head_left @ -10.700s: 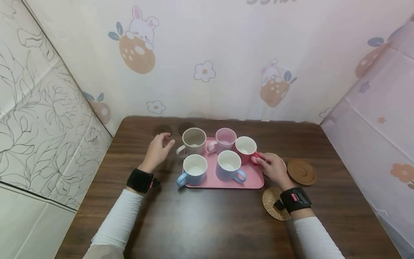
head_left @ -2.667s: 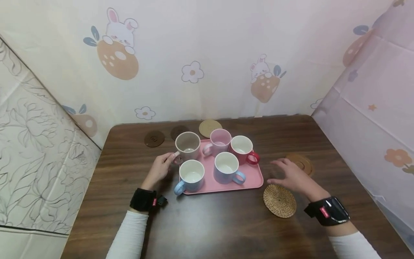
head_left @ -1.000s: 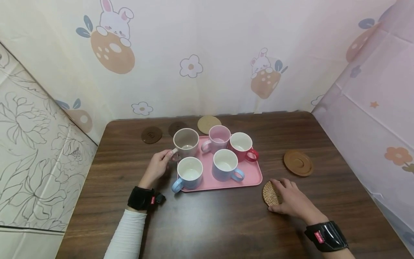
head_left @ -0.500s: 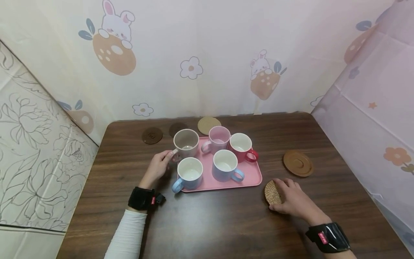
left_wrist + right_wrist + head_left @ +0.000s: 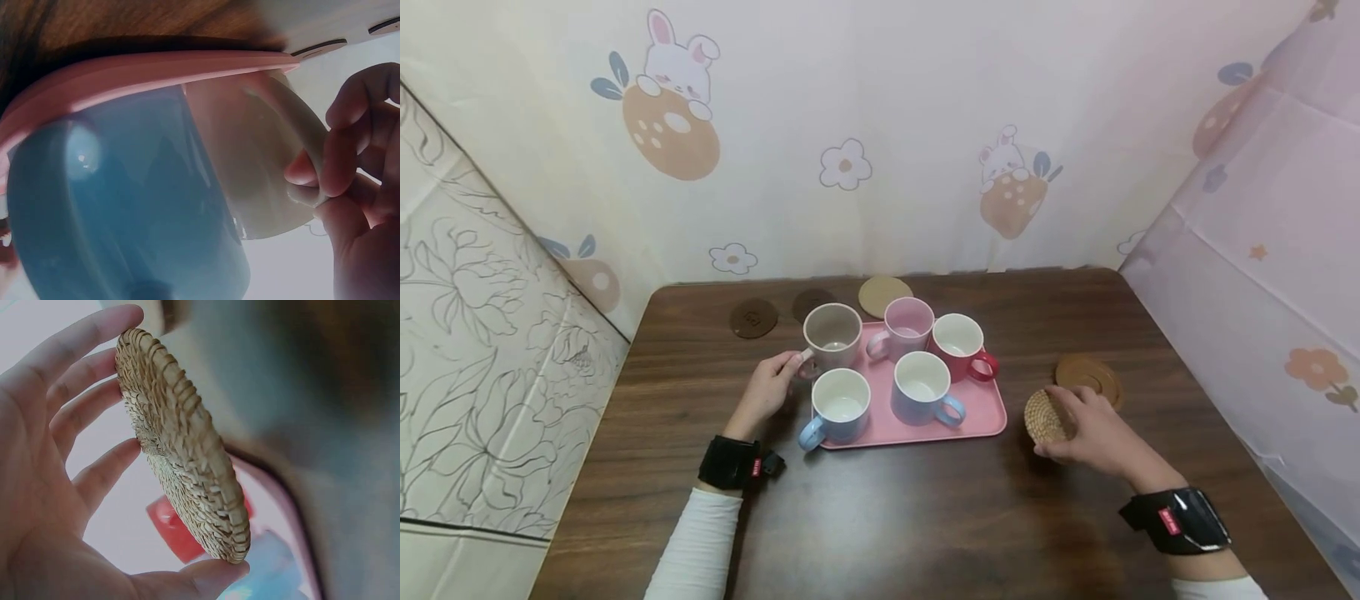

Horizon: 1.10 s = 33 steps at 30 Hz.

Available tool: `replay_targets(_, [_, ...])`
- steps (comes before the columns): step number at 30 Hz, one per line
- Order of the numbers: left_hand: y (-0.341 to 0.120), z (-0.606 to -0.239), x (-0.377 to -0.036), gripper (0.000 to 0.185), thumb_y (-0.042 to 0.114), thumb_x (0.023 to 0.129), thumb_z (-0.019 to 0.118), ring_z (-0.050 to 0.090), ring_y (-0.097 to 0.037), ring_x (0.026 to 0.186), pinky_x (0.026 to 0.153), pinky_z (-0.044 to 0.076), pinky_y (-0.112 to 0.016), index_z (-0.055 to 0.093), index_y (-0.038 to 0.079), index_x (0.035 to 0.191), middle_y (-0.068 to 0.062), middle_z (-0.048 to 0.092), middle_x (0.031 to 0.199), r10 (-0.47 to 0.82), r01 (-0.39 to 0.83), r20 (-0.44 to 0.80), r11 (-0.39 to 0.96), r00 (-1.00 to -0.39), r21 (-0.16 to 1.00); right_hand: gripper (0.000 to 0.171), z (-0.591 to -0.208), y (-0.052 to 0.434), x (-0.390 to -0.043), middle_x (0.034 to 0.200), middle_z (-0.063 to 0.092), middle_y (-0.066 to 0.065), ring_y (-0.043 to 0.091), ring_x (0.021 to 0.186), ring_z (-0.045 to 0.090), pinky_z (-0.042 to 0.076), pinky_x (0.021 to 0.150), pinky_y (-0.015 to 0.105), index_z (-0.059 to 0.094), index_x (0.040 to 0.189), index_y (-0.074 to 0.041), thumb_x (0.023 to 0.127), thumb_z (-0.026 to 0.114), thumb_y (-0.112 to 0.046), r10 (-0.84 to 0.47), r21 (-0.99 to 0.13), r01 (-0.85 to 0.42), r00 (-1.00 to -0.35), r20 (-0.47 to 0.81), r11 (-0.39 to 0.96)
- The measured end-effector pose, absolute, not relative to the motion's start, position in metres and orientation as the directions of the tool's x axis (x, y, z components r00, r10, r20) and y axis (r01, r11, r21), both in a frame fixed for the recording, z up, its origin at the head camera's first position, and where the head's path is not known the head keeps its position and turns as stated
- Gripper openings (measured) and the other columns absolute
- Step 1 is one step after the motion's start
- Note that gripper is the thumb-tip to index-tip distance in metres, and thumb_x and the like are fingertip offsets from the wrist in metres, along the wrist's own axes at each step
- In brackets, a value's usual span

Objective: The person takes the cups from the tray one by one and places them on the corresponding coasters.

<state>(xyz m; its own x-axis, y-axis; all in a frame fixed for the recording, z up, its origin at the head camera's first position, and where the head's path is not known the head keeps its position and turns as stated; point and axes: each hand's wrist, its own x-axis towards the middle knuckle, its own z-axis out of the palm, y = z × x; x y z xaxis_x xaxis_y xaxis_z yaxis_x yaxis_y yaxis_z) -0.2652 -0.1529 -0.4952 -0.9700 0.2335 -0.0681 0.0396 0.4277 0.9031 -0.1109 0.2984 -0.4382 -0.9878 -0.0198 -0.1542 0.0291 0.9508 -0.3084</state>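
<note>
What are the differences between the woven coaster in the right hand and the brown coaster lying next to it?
The woven coaster is pale straw with a rough braided surface; the brown coaster is dark, smooth and has a raised rim. The woven coaster is held tilted off the table by the right hand; the brown coaster lies flat, untouched. Both are round.

Your left hand [image 5: 765,390] reaches forward with the forearm in a white sleeve and a black wristband at the wrist; its fingers [image 5: 340,153] are curled in a pinch. Your right hand [image 5: 1093,433] is raised off to the right, fingers [image 5: 81,375] spread and thumb opposed, clasping between them.
</note>
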Motion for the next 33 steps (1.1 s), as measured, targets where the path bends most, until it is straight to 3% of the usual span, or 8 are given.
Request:
replay_targets(14, [-0.141, -0.494, -0.275, 0.031, 0.024, 0.104, 0.046, 0.044, -0.014, 0.054, 0.05, 0.038, -0.029, 0.065, -0.001, 0.104, -0.023, 0.057, 0.079, 0.265, 0.055, -0.053, 0.385, -0.963, 0.921, 0.102, -0.395, 0.338, -0.202, 0.137, 0.03, 0.043, 0.063, 0.122, 0.029, 0.036, 0.088, 0.077, 0.031, 0.146, 0.001, 0.075, 0.076, -0.057, -0.082, -0.285, -0.028, -0.98, -0.18, 0.958])
replay_targets(18, [-0.142, -0.491, -0.274, 0.032, 0.023, 0.104, 0.046, 0.044, -0.015, 0.053, 0.049, 0.037, -0.029, 0.065, -0.002, 0.104, -0.025, 0.056, 0.078, 0.257, 0.037, -0.07, 0.39, -0.964, 0.92, 0.104, -0.396, 0.338, -0.237, 0.138, 0.03, 0.042, 0.06, 0.124, 0.028, 0.037, 0.09, 0.075, 0.031, 0.147, 0.0, 0.074, 0.075, -0.06, -0.086, -0.295, -0.026, -0.977, -0.195, 0.955])
replay_targets(23, [-0.146, -0.493, -0.272, 0.032, 0.025, 0.104, 0.046, 0.043, -0.016, 0.052, 0.047, 0.037, -0.029, 0.065, -0.001, 0.103, -0.017, 0.053, 0.071, 0.249, 0.011, -0.094, 0.392, -0.964, 0.92, 0.107, -0.404, 0.333, -0.28, 0.137, 0.032, 0.039, 0.056, 0.122, 0.03, 0.041, 0.088, 0.072, 0.03, 0.148, -0.001, 0.073, 0.075, -0.063, -0.093, -0.289, -0.026, -0.971, -0.22, 0.957])
replay_targets(33, [-0.153, -0.496, -0.261, 0.031, 0.025, 0.103, 0.048, 0.043, -0.014, 0.052, 0.047, 0.037, -0.029, 0.066, -0.001, 0.101, -0.019, 0.054, 0.071, 0.224, 0.009, -0.085, 0.389, -0.971, 0.921, 0.098, -0.42, 0.308, -0.34, 0.133, 0.037, 0.037, 0.053, 0.12, 0.034, 0.041, 0.09, 0.067, 0.033, 0.144, 0.002, 0.076, 0.075, -0.055, -0.148, -0.305, -0.075, -0.963, -0.224, 0.95])
